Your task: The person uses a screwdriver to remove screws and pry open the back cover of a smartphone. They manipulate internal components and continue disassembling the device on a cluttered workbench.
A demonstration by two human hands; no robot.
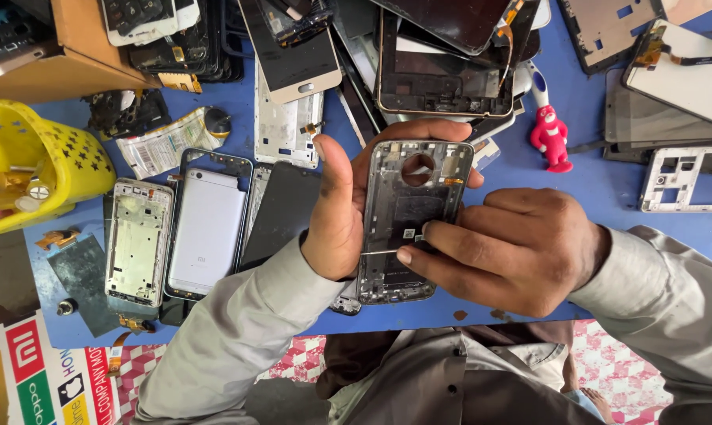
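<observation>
- A person's left hand (336, 216) grips a dark phone frame (411, 220) upright above the blue tabletop (592, 197), thumb along one long edge and fingers (419, 130) curled behind the top, which appears to steady the part and turn its inner face toward the camera.
- The right hand (505, 248) pinches a thin metal tool (375, 253) between thumb and forefinger, its fingers closed narrow on it; the tip lies across the frame's lower half, near a small component.
- The frame shows a round camera opening near its top end and sits well above the clutter, clear of other parts.
- Just beside the left wrist lie a silver phone back (206, 232) and a bare white inner frame (138, 240), flat on the tabletop.
- A heap of dark screens and frames (442, 71) fills the far side.
- A yellow star-patterned basket (45, 161) stands at far left, near a crumpled white printed packet (163, 145).
- A small red figure (551, 138) lies right of the heap.
- A colourful printed sign (45, 378), red and green blocks on white, sits at lower left.
</observation>
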